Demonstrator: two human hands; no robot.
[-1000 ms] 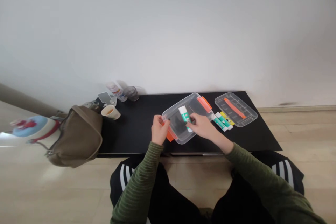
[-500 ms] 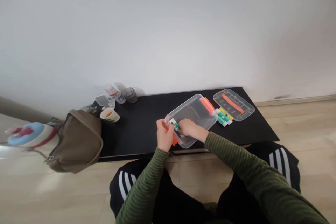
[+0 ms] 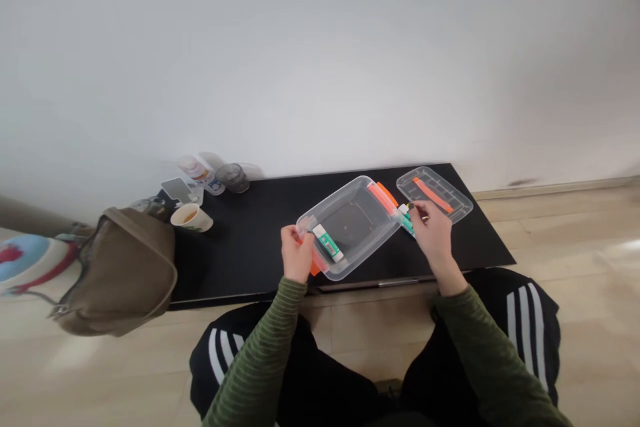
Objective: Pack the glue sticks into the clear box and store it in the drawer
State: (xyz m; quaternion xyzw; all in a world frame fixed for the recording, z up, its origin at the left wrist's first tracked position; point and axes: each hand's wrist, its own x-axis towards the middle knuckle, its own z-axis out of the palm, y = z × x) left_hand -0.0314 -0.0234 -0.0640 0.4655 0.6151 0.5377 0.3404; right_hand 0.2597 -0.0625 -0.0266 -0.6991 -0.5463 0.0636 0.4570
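Observation:
A clear plastic box (image 3: 373,232) with orange latches sits on the low black table (image 3: 255,240). One white and green glue stick (image 3: 328,243) lies inside it at the near left end. My left hand (image 3: 296,255) is closed on the box's left end by the orange latch. My right hand (image 3: 431,230) is over the other glue sticks (image 3: 406,218) lying on the table to the right of the box, fingers curled on them. The box's clear lid (image 3: 434,195) with an orange handle lies further right.
A paper cup (image 3: 191,217), a phone, a small bottle (image 3: 201,173) and a dark glass (image 3: 233,177) stand at the table's back left. An olive bag (image 3: 120,270) rests against the left end. My legs are under the near edge. A white wall rises behind.
My right hand put the glue stick down in the box's left end, let go, then moved right to the glue sticks on the table. My left hand stayed on the box.

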